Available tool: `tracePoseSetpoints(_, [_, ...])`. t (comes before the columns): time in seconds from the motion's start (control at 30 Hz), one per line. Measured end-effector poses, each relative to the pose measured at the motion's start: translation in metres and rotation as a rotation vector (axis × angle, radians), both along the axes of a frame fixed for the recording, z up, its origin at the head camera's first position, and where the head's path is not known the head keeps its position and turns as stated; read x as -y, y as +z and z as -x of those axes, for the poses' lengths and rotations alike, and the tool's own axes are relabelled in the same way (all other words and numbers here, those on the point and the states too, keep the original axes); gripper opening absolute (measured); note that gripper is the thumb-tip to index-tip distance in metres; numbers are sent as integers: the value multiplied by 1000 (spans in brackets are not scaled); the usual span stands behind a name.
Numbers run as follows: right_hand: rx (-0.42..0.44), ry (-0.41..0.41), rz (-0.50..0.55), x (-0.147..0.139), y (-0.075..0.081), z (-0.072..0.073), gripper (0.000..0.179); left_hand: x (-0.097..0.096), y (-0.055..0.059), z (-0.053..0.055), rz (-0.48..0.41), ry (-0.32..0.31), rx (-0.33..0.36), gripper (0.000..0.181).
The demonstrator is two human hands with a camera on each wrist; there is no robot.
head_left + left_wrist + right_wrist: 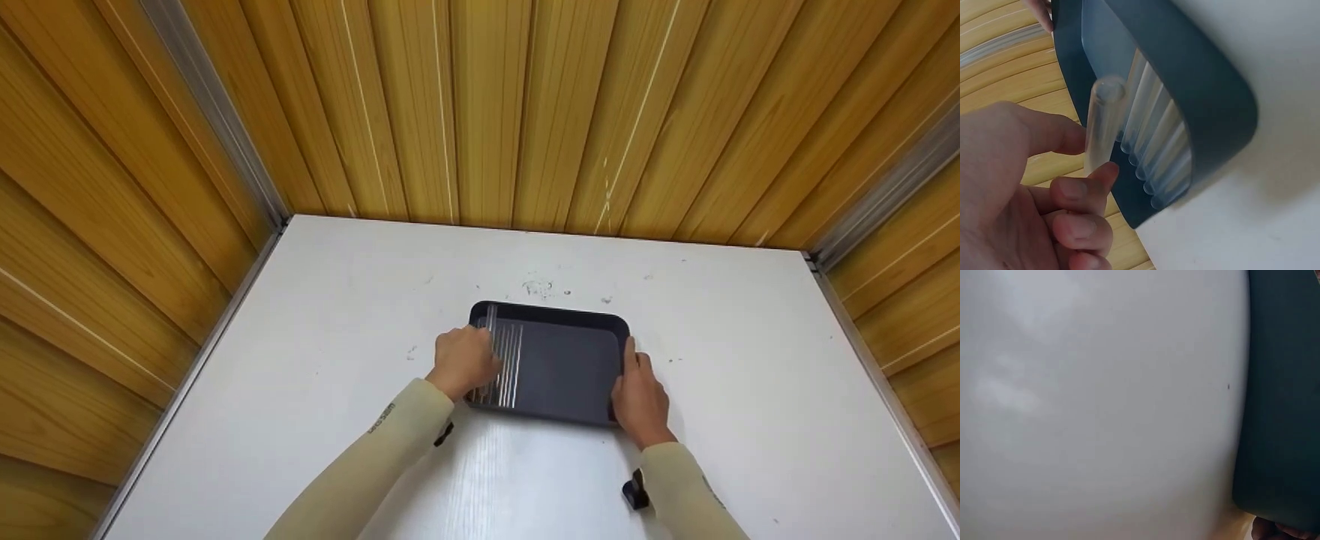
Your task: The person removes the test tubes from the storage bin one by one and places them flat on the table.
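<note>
A dark rectangular tray [574,371] with raised walls lies on the white table. Several clear test tubes [511,364] lie side by side along its left part; the left wrist view shows the rounded ends of these test tubes [1157,140]. Over that row, my left hand [463,360] pinches one clear test tube [1103,126] between thumb and fingers, tilted above the tray floor. At the opposite side, my right hand [643,397] grips the tray's right wall; only a bit of its fingers [1266,527] shows in the right wrist view, at the bottom corner.
The white table [360,300] has small dark marks behind the tray. Wood-patterned panels [487,112] stand at the back and both sides, with metal posts [217,105] at the corners. A dark wrist device [635,493] sits by the right sleeve.
</note>
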State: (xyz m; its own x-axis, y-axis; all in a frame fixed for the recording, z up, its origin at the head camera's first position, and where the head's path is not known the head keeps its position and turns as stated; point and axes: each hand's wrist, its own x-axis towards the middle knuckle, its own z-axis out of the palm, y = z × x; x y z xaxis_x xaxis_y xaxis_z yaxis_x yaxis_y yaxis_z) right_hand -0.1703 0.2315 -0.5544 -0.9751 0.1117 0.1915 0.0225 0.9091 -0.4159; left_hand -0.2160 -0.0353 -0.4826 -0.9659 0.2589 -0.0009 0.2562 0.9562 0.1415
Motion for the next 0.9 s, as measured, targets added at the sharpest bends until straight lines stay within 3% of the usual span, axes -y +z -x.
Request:
tracePoseSetpoints(0.43, [5,-62,2,2,0,0,59,21,3,6,10,59,26,26])
tracePoseSetpoints(0.9, [46,-68,7,2,-3,-1,63,40,-5,10,-12,91,9,23])
